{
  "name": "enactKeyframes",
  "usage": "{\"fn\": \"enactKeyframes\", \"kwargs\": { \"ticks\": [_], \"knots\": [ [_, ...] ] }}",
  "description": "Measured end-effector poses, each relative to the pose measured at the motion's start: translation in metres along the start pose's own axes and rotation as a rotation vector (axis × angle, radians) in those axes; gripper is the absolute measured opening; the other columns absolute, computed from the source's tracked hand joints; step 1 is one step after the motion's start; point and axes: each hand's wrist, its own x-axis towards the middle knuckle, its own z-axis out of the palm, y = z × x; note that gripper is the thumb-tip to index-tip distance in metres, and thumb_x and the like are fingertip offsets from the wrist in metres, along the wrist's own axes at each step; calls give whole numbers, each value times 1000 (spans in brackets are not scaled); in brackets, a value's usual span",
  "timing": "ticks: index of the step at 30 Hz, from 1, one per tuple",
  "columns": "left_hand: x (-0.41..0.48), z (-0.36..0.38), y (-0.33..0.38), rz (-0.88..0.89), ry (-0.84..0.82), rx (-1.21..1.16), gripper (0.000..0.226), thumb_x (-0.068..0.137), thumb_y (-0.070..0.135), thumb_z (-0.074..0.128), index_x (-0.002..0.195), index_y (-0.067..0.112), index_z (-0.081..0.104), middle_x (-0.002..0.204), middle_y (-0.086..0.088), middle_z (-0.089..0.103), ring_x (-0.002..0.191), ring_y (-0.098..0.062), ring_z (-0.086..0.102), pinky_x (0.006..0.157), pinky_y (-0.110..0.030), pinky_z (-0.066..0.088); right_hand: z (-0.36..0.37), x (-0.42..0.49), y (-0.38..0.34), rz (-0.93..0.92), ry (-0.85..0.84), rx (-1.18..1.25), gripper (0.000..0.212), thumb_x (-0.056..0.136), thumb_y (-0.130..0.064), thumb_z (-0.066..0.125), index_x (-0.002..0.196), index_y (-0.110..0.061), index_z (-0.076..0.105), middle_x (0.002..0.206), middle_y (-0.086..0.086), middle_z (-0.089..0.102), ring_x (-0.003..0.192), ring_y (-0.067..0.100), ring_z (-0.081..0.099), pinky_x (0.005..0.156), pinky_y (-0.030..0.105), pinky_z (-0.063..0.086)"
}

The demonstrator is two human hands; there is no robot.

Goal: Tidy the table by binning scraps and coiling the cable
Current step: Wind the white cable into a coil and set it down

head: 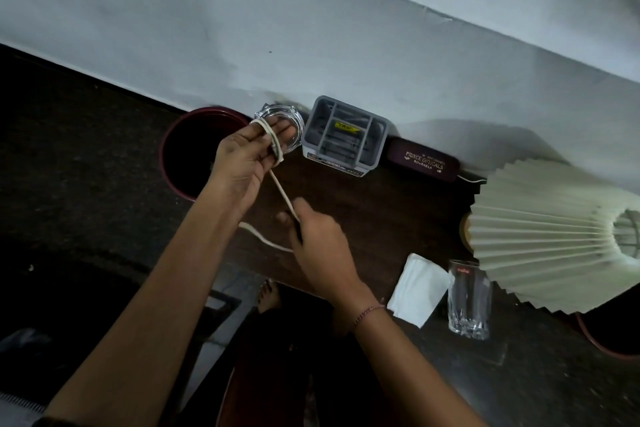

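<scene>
A cream cable (281, 191) runs taut between my two hands above the dark wooden table (388, 204). My left hand (247, 159) is raised over a glass ashtray, fingers spread, with loops of the cable wound round them and the plug end held against them. My right hand (317, 232) pinches the cable lower down; a slack stretch of cable (263, 237) curves away to the left below it. A dark red bin (187, 152) stands beside the table's left end, just left of my left hand. A white folded tissue (417, 288) lies near the table's front edge.
Along the wall stand the glass ashtray (294, 121), a grey desk organiser (343, 137) and a maroon spectacle case (422, 159). A pleated lampshade (554, 232) fills the right side, with a drinking glass (469, 298) in front of it. A bare foot (268, 295) shows on the floor.
</scene>
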Motion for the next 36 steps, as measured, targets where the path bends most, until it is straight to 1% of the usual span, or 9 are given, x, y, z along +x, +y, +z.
{"fn": "enactKeyframes", "kwargs": {
  "ticks": [4,8,13,19,24,28,30,33,36],
  "knots": [
    [2,-11,-7,82,25,333,30,94,-9,35,91,10,58,76,6,72,68,0,71,76,-16,53,-31,12,-2,-113,113,-183,18,96,-33,42,93,-18,52,82,1,63,74,23,60,58,30,35],
    [0,-23,-16,88,-105,840,27,93,-7,39,111,2,56,80,4,68,64,8,67,79,-18,52,-48,32,8,-241,115,-325,19,93,-35,46,96,-22,59,92,-3,65,83,19,61,63,32,47],
    [-15,-16,-12,-88,-346,1103,29,89,-5,39,92,9,64,76,-2,67,57,6,64,59,-9,48,-59,51,30,-313,-11,-333,15,88,-34,56,96,-23,62,93,-4,66,87,17,61,67,35,50],
    [-25,-10,-4,-493,-438,763,32,99,12,34,84,5,62,60,-4,61,44,-4,59,49,-12,49,-54,62,44,-353,-28,-203,22,77,-37,69,85,-18,62,83,-4,62,76,12,56,62,36,49],
    [-31,-22,-3,-500,-535,630,25,93,22,46,87,4,62,52,4,50,49,-2,50,57,-17,51,-31,60,55,-364,49,-179,30,82,-40,58,84,-10,53,83,3,53,82,13,41,73,30,36],
    [-35,-14,-4,-538,-529,326,23,93,18,38,82,6,55,54,4,44,44,-2,42,54,-17,48,-12,47,49,-196,172,142,42,89,-58,23,87,-20,41,88,-6,39,84,8,30,78,24,29],
    [-38,-7,-8,-538,-505,195,25,95,16,34,81,7,53,54,4,44,44,-1,42,54,-17,49,2,44,50,-85,232,301,24,94,-47,31,86,-26,37,85,-11,39,84,11,35,81,25,31],
    [-42,1,-13,-506,-467,18,26,89,18,40,79,6,61,56,2,49,44,-1,46,55,-20,53,23,43,52,89,252,555,18,92,-24,50,84,-39,43,86,-8,50,88,22,49,82,53,45],
    [-38,14,-11,-431,-404,-95,27,82,17,48,73,9,72,59,1,58,47,-3,56,59,-22,58,36,32,48,174,221,698,13,90,-32,47,96,-40,55,95,-2,60,92,15,58,85,41,49]
  ]
}}
